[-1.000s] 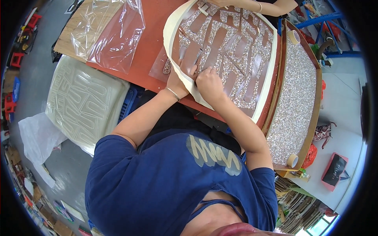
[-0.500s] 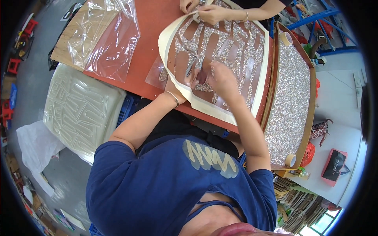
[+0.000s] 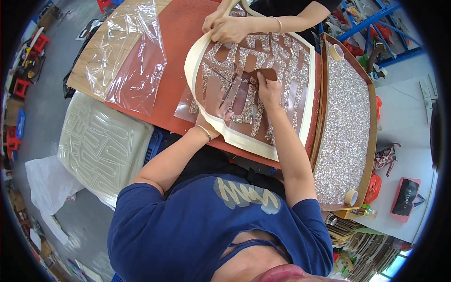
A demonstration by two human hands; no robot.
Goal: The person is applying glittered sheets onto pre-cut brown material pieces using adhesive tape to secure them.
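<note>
Across the red table (image 3: 181, 28), cream-bordered glitter sheet (image 3: 291, 66) lies, far-left edge pinched by 2 co-worker's hands (image 3: 231, 29). Left hand (image 3: 203, 121) sits under the near-left rim; grip hidden, can't tell. Right hand (image 3: 270, 92) was blurred nearer the rim 0.5 s ago; now pinches a brown strip (image 3: 269, 74) over mid-sheet. Reads as 1 cut-out peeling free.

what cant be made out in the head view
In the head view:
Left hand: partly hidden by the glitter sheet.
Right hand: some fingers hidden, apparently by the brown strip.
Co-worker: head cut off by the top edge.
Floor clutter, lower left: too small and dark.
</note>
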